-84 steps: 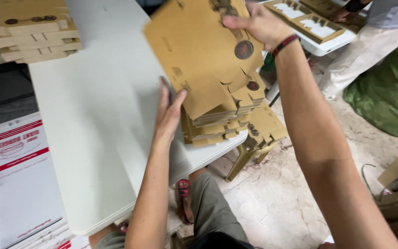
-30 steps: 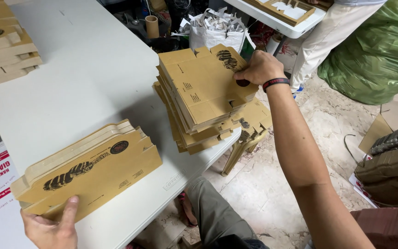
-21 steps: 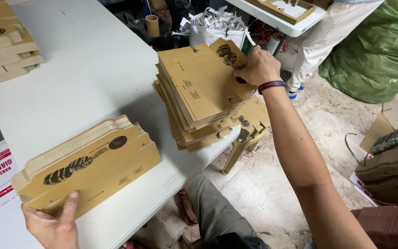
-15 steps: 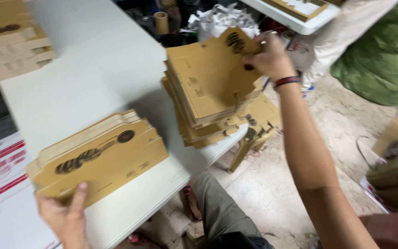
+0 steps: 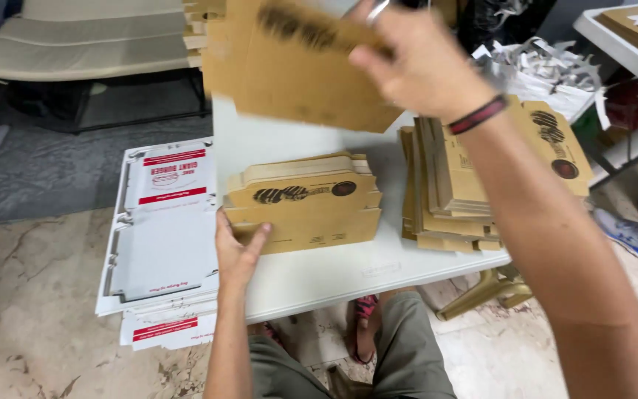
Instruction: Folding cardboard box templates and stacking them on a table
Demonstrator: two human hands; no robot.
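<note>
Above the white tabletop (image 5: pixel 311 273), the person's right hand (image 5: pixel 422 70) grips one flat brown carton blank (image 5: pixel 297 70) by its upper right edge, fingers closed over the cardboard, w/ the sheet raised clear of everything below and blurred in the picture. Down at the near left edge, the left hand (image 5: pixel 236 251) lies open, palm and fingers pressed on the lower left corner of a small pile of brown blanks (image 5: pixel 303 203) lying flat on the tabletop. Judged risk: the raised blank is held at one edge only, so it could twist, sag or slip from the fingers; it could also clip the tall stack of brown blanks (image 5: pixel 452 185) at right, which sits near the tabletop's front edge and looks unevenly squared, so a knock might send sheets sliding to the floor. The small pile is pinned at one corner only, so a nudge could fan it out of line. The raised blank hangs above and behind the small pile, well apart from the left hand. Beside the tabletop at left, a stack of white printed carton sheets (image 5: pixel 160 244) rests low, near the floor (image 5: pixel 31 310).
</note>
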